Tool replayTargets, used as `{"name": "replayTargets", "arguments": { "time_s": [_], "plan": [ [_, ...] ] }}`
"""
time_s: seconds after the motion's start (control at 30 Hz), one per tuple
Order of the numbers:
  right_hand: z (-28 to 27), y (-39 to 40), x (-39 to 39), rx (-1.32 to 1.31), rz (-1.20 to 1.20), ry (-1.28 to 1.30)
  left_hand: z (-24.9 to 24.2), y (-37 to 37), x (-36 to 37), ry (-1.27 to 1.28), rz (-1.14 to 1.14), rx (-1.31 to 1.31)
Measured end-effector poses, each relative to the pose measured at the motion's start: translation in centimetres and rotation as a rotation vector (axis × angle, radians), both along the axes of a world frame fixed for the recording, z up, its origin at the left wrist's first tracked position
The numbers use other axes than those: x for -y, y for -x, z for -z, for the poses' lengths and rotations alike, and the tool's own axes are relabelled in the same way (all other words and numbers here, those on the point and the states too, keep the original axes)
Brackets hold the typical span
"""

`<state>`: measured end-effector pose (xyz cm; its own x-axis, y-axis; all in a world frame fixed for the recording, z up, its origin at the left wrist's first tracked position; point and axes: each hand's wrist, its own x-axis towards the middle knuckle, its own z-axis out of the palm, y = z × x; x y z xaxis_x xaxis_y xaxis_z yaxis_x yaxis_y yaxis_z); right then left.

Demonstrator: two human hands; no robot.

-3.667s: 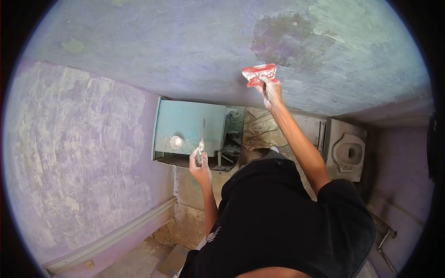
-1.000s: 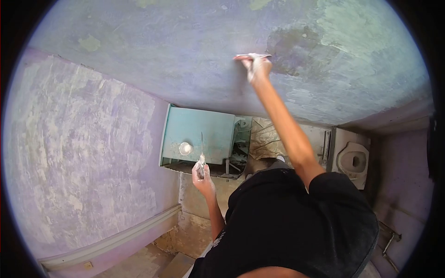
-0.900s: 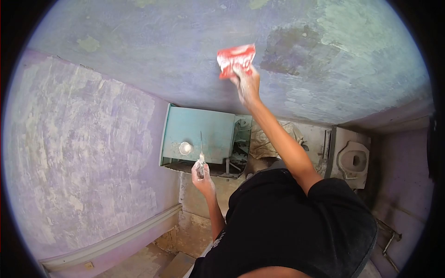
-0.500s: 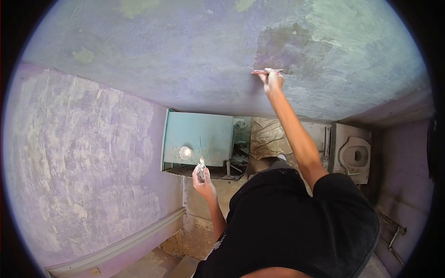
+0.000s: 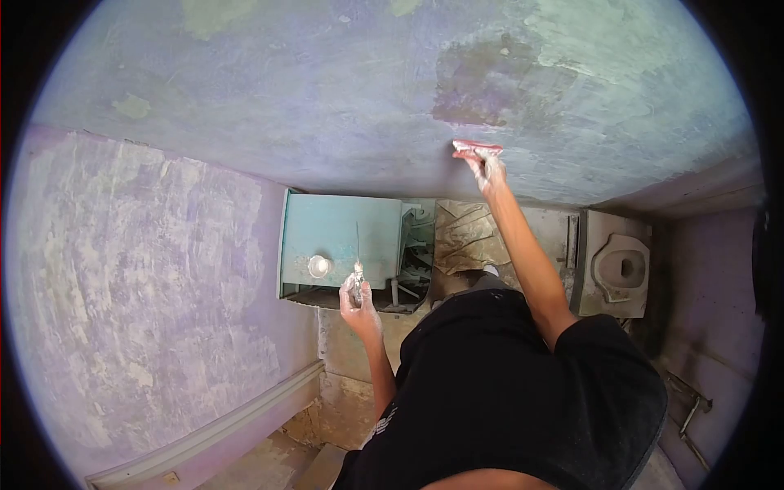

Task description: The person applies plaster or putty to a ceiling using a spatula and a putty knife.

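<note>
My right hand (image 5: pixel 488 170), dusted white, grips a red scraper (image 5: pixel 478 149) with white putty along it. The scraper is close to the bluish-purple wall (image 5: pixel 343 106), just below a darker bare patch (image 5: pixel 482 82). In my left hand (image 5: pixel 359 309), its fingers wrapped round a putty-smeared handle, is a putty knife (image 5: pixel 358 251). Its thin blade shows edge-on and points up toward the wall. Beneath this knife, a turquoise cabinet (image 5: pixel 343 220) carries a small white tub (image 5: pixel 319 266) of white material.
A grimy toilet (image 5: pixel 622 269) stands at the right, near a pipe (image 5: pixel 694 416) on the side wall. Brown crumpled sheeting (image 5: pixel 465 233) lies between cabinet and toilet. White-streaked plaster covers the left wall (image 5: pixel 147 286), with a ledge (image 5: pixel 212 425) along its lower part.
My right hand has moved down the wall and slightly right, and the scraper has turned so more of its red face shows. The left hand stays nearly where it was.
</note>
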<state>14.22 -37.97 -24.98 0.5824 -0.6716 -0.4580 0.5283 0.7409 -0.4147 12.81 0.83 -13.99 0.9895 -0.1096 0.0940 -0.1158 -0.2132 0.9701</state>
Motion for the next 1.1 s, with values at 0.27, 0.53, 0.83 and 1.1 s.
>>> {"name": "replayTargets", "arguments": {
  "time_s": [0.27, 0.53, 0.83, 1.1],
  "plan": [
    [-4.1, -4.9, 5.5, -0.179, 0.19, -0.02, 0.0, 0.4, 0.7, 0.021, -0.023, 0.015],
    [-10.2, 1.1, -3.8, -0.02, -0.024, 0.257, 0.1, 1.8, 1.6, 0.036, -0.087, -0.015],
    [-6.2, 1.0, 2.5, -0.161, -0.056, 0.181, 0.9, 3.3, 1.7, -0.017, -0.042, -0.031],
    [-14.1, 8.6, -10.0, 0.13, -0.368, 0.262, -4.8, 4.6, 2.6, 0.07, -0.051, -0.067]
  ]
}}
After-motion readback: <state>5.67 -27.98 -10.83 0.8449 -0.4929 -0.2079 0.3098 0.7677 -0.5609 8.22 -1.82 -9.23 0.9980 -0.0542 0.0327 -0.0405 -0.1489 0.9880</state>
